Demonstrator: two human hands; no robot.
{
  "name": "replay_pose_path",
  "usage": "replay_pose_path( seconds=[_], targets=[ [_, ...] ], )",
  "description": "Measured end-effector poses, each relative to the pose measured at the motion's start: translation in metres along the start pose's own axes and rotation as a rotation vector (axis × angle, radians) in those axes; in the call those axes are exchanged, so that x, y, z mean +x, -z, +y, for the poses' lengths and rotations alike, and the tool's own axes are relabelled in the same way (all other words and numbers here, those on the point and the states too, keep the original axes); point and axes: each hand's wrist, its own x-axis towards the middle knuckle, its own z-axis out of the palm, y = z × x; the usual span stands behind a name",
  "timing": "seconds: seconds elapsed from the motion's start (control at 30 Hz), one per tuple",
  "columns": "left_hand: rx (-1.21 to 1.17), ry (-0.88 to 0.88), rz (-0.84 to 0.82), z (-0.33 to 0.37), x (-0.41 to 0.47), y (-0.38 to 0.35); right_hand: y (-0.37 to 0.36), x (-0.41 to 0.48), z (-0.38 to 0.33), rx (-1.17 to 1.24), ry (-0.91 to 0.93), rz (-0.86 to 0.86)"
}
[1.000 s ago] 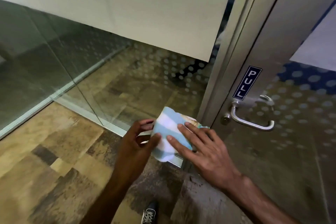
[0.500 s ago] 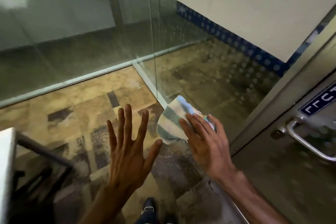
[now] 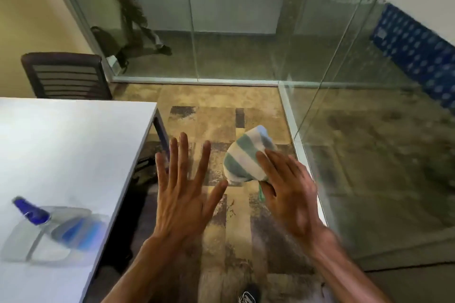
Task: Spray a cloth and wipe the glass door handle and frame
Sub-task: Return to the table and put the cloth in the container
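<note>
Head view, near to far. Left hand [image 3: 183,194] in middle of frame, flat, fingers spread wide, holds nothing. Right hand [image 3: 286,189] right of it, fingers closed on striped cloth [image 3: 246,157]. Spray bottle [image 3: 53,224] lies blurry on white table [image 3: 73,142], lower left. Chair [image 3: 66,75] and glass wall [image 3: 234,19] farther up. Door handle not in sight. Looks like spraying comes next; wiping not yet done.

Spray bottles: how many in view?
1. The spray bottle lies on its side on the white table, at lower left, blurred. The rest of the table is out of frame, so others may be unseen.
</note>
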Motion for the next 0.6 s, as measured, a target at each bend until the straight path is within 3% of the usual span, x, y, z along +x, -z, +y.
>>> replay_pose_path(
  seconds=[0.6],
  targets=[
    [0.189, 0.482, 0.053, -0.167, -0.226, 0.140, -0.070, -0.037, -0.272, 0.371, 0.192, -0.183]
  ],
)
